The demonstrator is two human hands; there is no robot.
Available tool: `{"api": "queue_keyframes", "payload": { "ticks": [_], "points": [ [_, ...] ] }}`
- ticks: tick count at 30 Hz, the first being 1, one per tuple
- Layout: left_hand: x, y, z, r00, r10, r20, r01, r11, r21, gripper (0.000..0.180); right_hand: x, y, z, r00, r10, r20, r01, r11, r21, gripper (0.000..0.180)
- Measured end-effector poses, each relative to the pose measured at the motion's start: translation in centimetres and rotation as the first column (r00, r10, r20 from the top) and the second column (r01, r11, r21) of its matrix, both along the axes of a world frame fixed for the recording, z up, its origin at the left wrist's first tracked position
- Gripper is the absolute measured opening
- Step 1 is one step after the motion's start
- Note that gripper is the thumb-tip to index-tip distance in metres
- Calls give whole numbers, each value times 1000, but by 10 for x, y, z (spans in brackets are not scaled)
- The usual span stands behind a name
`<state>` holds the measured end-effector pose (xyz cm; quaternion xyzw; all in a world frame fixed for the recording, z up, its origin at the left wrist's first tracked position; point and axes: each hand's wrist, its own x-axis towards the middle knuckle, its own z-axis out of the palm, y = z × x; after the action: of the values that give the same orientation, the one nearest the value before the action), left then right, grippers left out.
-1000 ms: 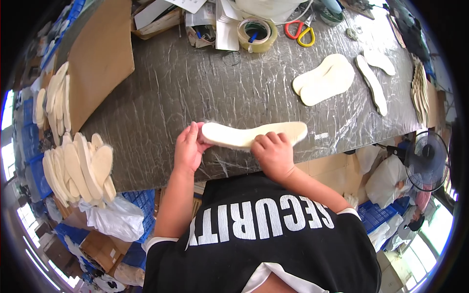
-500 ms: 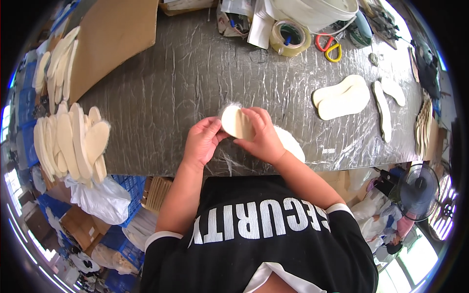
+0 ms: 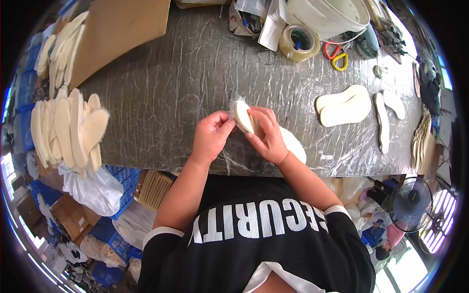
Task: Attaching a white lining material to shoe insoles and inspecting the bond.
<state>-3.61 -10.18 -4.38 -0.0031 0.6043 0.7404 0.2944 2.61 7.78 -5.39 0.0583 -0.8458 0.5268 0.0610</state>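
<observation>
A cream insole (image 3: 241, 115) with a fuzzy fleece rim is held up over the near middle of the table, tilted so its narrow side shows. My right hand (image 3: 267, 136) is closed round its right side, thumb below and fingers on top. My left hand (image 3: 212, 136) pinches at the fuzzy left edge; its fingertips are partly hidden there. Under my right wrist, another white fluffy insole (image 3: 293, 145) lies on the table, partly covered by the hand. To the right lies an overlapping pair of cream insoles (image 3: 344, 106).
Upright insoles (image 3: 71, 129) crowd the table's left edge, beside a cardboard sheet (image 3: 119, 36). Along the back are a tape roll (image 3: 299, 43), red-and-yellow-handled scissors (image 3: 338, 61) and a white bucket (image 3: 337, 17). Narrow insole pieces (image 3: 382, 122) lie at right; a fan (image 3: 411, 204) stands beyond the near edge.
The held insole has turned from showing its flat face to nearly edge-on. My left hand has rolled over, its back now upward, pinching at the rim. The whole view has shifted slightly.
</observation>
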Motion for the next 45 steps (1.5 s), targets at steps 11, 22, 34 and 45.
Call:
{"api": "queue_keyframes", "payload": {
  "ticks": [11, 22, 34, 45],
  "points": [
    [-5, 4, -1, 884, 203, 420, -251, 966, 60, 24, 9, 4, -31, 962, -270, -42, 228, 876, -424, 62],
    [-10, 20, -32, 994, 35, 103, 15, 896, -445, 20, 16, 5, -37, 934, -343, -97, 228, 784, -578, 61],
    [2, -23, -27, 965, 145, 216, -144, 989, -23, 28, -14, -41, 2, 968, 60, -243, 5, 966, 260, 66],
    [-8, -45, -15, 962, 148, 231, -124, 986, -116, 20, -2, -47, -16, 910, 229, -345, -126, 947, 296, 57]
  ]
}}
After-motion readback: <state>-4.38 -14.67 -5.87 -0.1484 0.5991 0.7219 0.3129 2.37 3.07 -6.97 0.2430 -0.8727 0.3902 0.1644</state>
